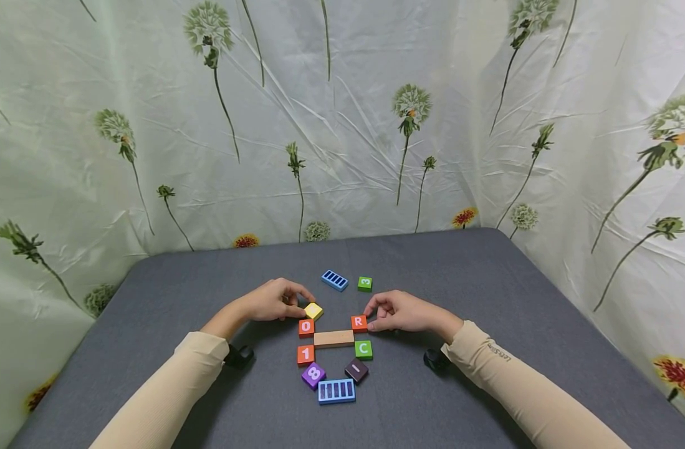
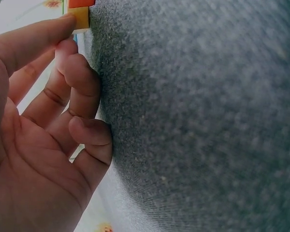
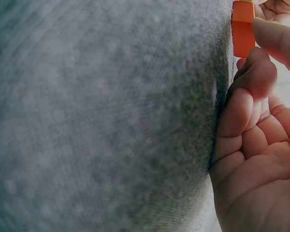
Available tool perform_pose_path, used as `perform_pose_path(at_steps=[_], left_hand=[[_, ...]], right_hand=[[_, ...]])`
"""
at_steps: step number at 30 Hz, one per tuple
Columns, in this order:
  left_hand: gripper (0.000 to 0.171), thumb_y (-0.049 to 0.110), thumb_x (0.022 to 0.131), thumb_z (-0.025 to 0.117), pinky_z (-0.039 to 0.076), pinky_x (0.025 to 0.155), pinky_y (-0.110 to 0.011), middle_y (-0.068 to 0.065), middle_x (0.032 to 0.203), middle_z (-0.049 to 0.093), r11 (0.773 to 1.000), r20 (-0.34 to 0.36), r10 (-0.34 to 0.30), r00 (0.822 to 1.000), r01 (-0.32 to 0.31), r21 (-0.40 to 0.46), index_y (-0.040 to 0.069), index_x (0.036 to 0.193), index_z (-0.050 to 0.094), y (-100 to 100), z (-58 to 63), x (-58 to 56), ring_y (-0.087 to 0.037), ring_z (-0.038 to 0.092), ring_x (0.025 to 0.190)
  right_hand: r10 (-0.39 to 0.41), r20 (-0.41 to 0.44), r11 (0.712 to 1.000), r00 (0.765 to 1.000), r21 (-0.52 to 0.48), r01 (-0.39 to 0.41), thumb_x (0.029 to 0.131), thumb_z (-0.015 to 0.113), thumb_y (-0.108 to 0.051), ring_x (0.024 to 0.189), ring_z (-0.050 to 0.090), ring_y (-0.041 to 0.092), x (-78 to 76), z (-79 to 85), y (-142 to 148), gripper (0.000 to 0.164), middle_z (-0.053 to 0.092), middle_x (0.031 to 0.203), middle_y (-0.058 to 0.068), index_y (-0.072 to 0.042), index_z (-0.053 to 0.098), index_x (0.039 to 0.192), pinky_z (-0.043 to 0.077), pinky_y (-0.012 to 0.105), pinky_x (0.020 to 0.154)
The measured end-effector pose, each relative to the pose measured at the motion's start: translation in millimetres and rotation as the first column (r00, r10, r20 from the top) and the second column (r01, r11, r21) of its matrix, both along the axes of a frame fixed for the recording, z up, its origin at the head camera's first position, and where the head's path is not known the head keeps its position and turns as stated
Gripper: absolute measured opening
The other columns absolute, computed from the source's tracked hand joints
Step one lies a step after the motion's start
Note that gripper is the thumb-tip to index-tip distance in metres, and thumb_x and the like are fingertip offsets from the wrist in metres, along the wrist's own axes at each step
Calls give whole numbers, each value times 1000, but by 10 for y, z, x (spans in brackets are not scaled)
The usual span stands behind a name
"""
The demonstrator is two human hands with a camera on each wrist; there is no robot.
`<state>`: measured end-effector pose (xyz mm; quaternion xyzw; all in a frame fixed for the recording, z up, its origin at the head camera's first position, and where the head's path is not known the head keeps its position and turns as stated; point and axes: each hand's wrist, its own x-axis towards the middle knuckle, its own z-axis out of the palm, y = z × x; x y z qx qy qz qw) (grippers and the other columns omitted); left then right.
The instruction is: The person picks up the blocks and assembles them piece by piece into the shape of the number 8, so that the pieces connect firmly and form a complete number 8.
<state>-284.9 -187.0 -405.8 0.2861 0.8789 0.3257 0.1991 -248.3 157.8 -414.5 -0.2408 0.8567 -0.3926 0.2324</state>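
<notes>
In the head view my left hand (image 1: 275,300) pinches a yellow block (image 1: 314,311) between thumb and forefinger, turned askew just behind an orange "0" block (image 1: 306,328). The left wrist view shows the thumb against that yellow block (image 2: 81,18), the other fingers curled near the cloth. Across from it, my right hand (image 1: 401,312) has its thumb and forefinger at the right side of an orange "R" block (image 1: 359,323). Seen from the right wrist, the thumb tip presses this orange block (image 3: 243,36). A plain wooden bar (image 1: 333,338) lies between the two columns of blocks.
Nearer me lie an orange "1" block (image 1: 305,355), green "C" block (image 1: 363,350), purple "8" block (image 1: 313,375), dark block (image 1: 356,370) and blue slotted block (image 1: 336,391). Farther back are another blue slotted block (image 1: 335,280) and a green "3" block (image 1: 365,284).
</notes>
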Motion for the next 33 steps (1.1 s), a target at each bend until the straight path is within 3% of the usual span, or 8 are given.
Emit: perform_pose_path(at_steps=[7,14,21,27,33], left_hand=[[34,17,100,75,49,61,-28,2,76,62,1000,9,8,1000,-8,21,13,134,72,-12,7,7,-11,56,62],[29,20,100,77,49,60,-29,1,77,63,997,-23,43,999,-41,62,12,128,73,-61,-12,36,-13,57,63],[28,24,97,80,43,58,-26,2,78,62,993,-93,76,993,-67,95,13,122,75,-78,-10,182,-11,52,64],[34,27,94,84,39,60,-25,5,77,61,991,-114,123,986,-115,74,14,124,76,-70,-10,316,-10,51,68],[37,28,92,85,40,59,-24,6,77,61,990,-121,135,983,-128,63,15,126,76,-60,-20,378,-9,52,67]], right_hand=[[-6,-3,1000,1000,-2,6,99,77,-24,68,49,9,-9,-3,0,29,58,81,-6,-8,69,121,40,23,60],[-9,-4,1000,1000,-6,9,99,77,-25,68,50,11,-12,-16,6,28,59,81,-6,-8,69,121,41,23,60],[-21,16,1000,1000,-23,21,99,77,-24,69,50,12,-16,-19,15,29,60,80,-5,-7,70,122,42,24,61],[-17,36,998,999,-56,19,100,76,-22,69,52,12,-15,-6,19,29,61,79,-4,-6,69,123,44,24,60],[-22,34,998,999,-60,24,100,75,-22,67,52,11,-63,25,36,30,62,77,-5,-5,69,124,45,26,61]])
